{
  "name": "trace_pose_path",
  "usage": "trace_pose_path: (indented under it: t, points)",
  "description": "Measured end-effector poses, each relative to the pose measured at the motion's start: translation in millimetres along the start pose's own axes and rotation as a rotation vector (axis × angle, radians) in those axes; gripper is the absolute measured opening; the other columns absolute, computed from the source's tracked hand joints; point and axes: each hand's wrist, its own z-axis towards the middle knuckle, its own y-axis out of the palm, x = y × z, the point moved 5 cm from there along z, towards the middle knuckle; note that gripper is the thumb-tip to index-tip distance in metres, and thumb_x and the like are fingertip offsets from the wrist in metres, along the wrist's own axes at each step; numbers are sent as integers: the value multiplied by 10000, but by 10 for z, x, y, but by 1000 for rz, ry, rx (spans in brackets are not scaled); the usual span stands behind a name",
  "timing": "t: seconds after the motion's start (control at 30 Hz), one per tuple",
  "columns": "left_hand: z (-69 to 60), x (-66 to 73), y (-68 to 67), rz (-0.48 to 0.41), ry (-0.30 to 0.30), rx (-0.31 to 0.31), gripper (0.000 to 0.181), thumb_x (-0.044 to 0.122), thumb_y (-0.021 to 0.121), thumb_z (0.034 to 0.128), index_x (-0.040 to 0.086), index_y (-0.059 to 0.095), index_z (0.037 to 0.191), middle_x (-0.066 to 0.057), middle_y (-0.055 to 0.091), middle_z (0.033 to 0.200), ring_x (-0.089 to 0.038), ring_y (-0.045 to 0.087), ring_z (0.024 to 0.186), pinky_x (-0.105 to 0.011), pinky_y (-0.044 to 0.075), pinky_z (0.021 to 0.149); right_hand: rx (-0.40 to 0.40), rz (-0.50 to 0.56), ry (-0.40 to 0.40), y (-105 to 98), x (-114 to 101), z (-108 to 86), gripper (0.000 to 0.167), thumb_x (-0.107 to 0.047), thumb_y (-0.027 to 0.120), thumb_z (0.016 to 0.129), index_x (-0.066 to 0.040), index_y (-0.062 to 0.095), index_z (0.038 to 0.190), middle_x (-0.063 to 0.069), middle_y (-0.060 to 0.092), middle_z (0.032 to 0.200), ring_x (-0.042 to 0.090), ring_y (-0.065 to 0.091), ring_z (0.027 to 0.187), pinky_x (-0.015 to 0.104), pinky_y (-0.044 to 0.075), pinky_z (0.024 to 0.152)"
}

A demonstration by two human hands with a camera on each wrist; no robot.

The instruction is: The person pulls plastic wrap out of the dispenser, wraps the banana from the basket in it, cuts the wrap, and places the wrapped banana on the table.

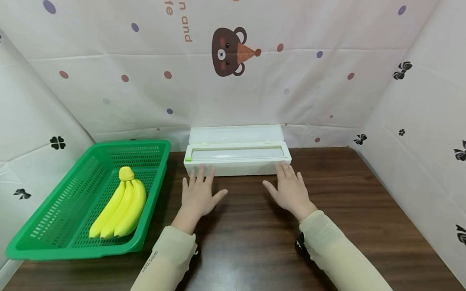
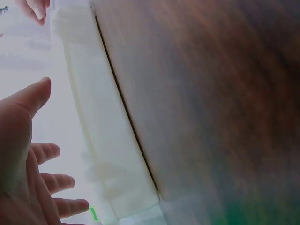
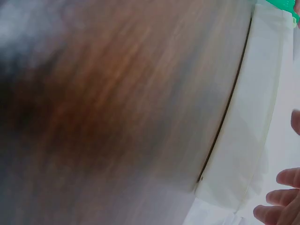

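Observation:
A long white box (image 1: 237,166) with its lid (image 1: 237,132) raised stands at the back of the table; it looks like a cling film dispenser. A small green piece (image 1: 188,159) sits at its left end. My left hand (image 1: 198,196) is in front of the box's left part, fingers spread and straight. Near the right end is my right hand (image 1: 291,190), its fingers straight and pointing at the front face. Neither hand holds anything. In the wrist views the fingertips appear close to the box; whether they touch it, I cannot tell.
On the left stands a green plastic basket (image 1: 158,194) with a bunch of yellow bananas (image 1: 125,206) in it. The dark wooden table (image 1: 244,250) is bordered by a printed cloth (image 1: 317,92) behind and at both sides.

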Motion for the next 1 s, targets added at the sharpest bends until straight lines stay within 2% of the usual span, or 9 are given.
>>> trace_pose_path:
  t: [0.27,0.5,0.8,1.0]
  points:
    - [31,19,-70,-8,16,68,775,548,509,909,147,230,1510,-171,163,1569,-417,184,1424,-608,174,1116,11,12,1,-28,3,64,681,-451,390,990,-6,239,1482,221,225,1539,398,176,1429,596,137,1127]
    - [79,27,-117,6,30,133,715,504,546,906,105,342,1464,-176,270,1533,-413,290,1381,-599,252,1089,65,-9,-26,-85,-35,139,598,-385,405,1000,23,339,1433,238,359,1470,395,314,1373,587,191,1118]
    - [131,0,-158,32,32,179,623,427,580,909,82,431,1406,-178,361,1485,-387,381,1325,-594,305,1058,128,-35,-61,-148,-43,237,513,-299,467,987,46,438,1365,251,467,1383,399,438,1286,584,272,1084]
    - [156,-10,-184,37,37,201,582,410,593,903,80,479,1368,-186,408,1450,-382,425,1291,-589,334,1040,137,-39,-64,-173,-43,269,477,-269,463,986,44,465,1345,248,506,1345,404,475,1250,588,291,1070]
